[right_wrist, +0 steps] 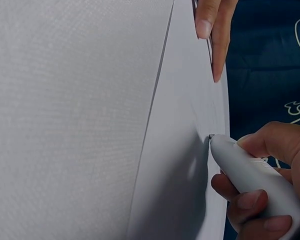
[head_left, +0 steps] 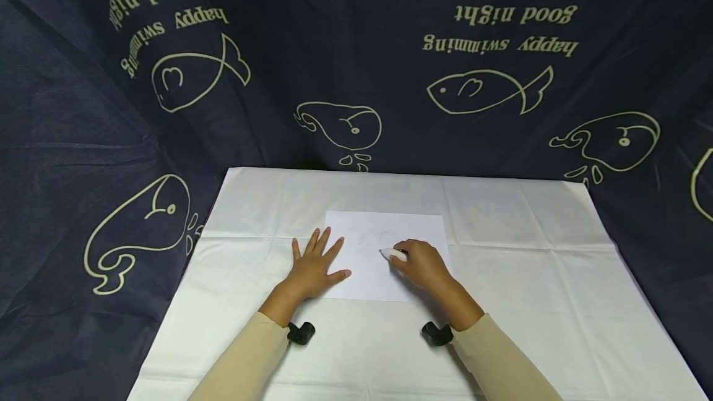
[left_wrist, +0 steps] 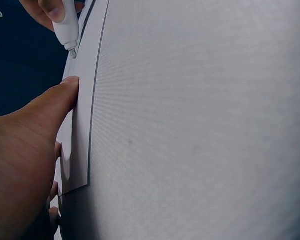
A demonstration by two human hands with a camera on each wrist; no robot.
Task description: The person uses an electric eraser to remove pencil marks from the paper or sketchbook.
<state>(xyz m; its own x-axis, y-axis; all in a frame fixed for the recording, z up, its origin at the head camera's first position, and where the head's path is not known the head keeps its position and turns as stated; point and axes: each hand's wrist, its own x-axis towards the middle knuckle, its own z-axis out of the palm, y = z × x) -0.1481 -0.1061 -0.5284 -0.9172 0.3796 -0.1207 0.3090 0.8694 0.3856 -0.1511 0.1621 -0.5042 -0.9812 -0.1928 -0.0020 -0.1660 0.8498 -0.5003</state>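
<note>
A sheet of white paper (head_left: 362,283) lies on the cloth-covered table, with faint grey marks (head_left: 370,237) in its upper middle. My right hand (head_left: 423,265) grips a thick white correction pen (head_left: 394,254), fingers curled round its body. In the right wrist view the small dark tip of the correction pen (right_wrist: 255,175) meets the paper or hovers just over it; I cannot tell which. My left hand (head_left: 314,271) rests with fingers spread across the left edge of the sheet. Its thumb (left_wrist: 65,97) lies on the paper in the left wrist view.
White cloth (head_left: 501,339) with fold creases covers the table. Behind and to the left hangs a dark blue curtain (head_left: 390,48) printed with fish, whales and lettering. A black wrist camera (head_left: 301,333) sits at the left cuff, another black wrist camera (head_left: 437,333) at the right.
</note>
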